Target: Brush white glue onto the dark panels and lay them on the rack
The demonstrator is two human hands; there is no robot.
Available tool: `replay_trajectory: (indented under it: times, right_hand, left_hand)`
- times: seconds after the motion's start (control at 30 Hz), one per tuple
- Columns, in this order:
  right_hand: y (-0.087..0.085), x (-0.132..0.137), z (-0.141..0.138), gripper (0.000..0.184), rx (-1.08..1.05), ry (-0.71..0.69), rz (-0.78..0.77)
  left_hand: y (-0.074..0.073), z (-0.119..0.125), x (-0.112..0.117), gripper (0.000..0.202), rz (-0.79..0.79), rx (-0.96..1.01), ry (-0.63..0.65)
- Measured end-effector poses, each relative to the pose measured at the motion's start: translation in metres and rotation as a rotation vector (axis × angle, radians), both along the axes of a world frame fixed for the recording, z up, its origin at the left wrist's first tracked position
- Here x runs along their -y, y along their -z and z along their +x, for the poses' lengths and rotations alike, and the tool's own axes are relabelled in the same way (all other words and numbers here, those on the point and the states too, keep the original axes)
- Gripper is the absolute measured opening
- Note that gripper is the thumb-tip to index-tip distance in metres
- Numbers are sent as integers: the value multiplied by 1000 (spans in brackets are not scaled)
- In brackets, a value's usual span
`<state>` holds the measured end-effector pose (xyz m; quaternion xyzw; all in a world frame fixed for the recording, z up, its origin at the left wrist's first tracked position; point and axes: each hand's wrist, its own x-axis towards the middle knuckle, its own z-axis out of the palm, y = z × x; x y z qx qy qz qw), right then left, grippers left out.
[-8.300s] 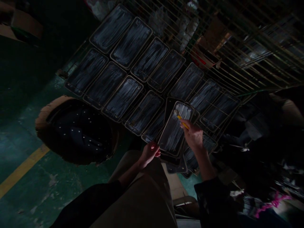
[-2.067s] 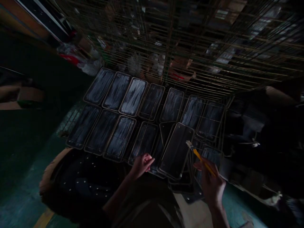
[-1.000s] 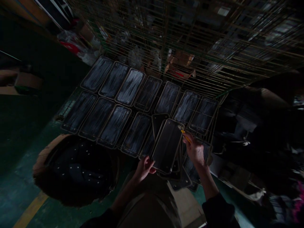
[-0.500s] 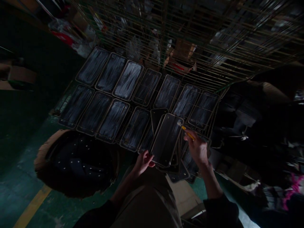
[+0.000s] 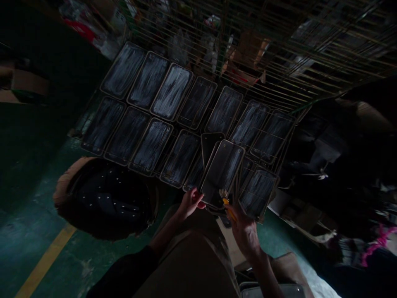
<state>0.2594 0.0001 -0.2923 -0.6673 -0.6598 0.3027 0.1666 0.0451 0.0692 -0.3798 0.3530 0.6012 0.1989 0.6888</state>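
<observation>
My left hand (image 5: 190, 203) pinches the near left corner of a dark phone-shaped case (image 5: 222, 170) that lies on a small stack of like cases. My right hand (image 5: 245, 231) is closed round a yellow-handled brush (image 5: 228, 205). Its bristles touch the near end of that case. Faint white streaks show on the case's right side. Two rows of similar cases (image 5: 151, 120), streaked white, lie side by side on a wire rack (image 5: 288, 95).
A round carton (image 5: 105, 198) full of dark studded pieces stands on the green floor to my left. A yellow line (image 5: 43, 265) crosses the floor. Wire shelving with cartons rises behind the rack. Dark clutter fills the right side.
My right hand has drawn the brush from the case's far end down to its near end. My left hand keeps its hold on the corner. The view has tipped slightly down.
</observation>
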Motion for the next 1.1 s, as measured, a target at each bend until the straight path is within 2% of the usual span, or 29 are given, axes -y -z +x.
replay_trajectory:
  times: [0.07, 0.13, 0.2, 0.3, 0.4, 0.5, 0.57, 0.63, 0.73, 0.93, 1.0, 1.1]
  right_hand:
    - [-7, 11, -8, 27, -50, 10, -5]
    - [-16, 12, -9, 26, -119, 28, -38]
    - [-24, 0, -3, 25, -177, 36, -84]
    - [-27, -37, 17, 26, -199, 53, -73]
    - [-16, -90, 40, 28, -177, 140, 41]
    - [3, -141, 54, 30, -70, 170, 162]
    - [16, -163, 56, 29, 1, 167, 202]
    - [26, -168, 53, 28, 49, 153, 207]
    - [31, -143, 38, 26, 85, 84, 167]
    - [18, -42, -6, 27, 43, -95, 90]
    - [12, -18, -17, 28, -4, -101, 59]
    - [1, -4, -27, 26, -121, -45, -44]
  left_hand:
    - [1, 0, 1, 36, -3, 9, -5]
    - [1, 0, 2, 37, -13, 24, -10]
    - [-1, 0, 1, 38, -19, 28, -16]
    - [-1, 0, 0, 40, -29, 18, -16]
    - [4, 0, 2, 41, -23, 10, -11]
    - [11, -1, 6, 42, -21, 25, -19]
    - [14, 0, 7, 43, -35, 39, -29]
    - [13, 0, 6, 43, -41, 36, -24]
    - [8, 1, 4, 42, -29, 28, -15]
    - [0, 1, -1, 41, -35, 19, -6]
    - [0, 0, -1, 41, -49, 28, -9]
    - [2, 0, -1, 41, -52, 39, -8]
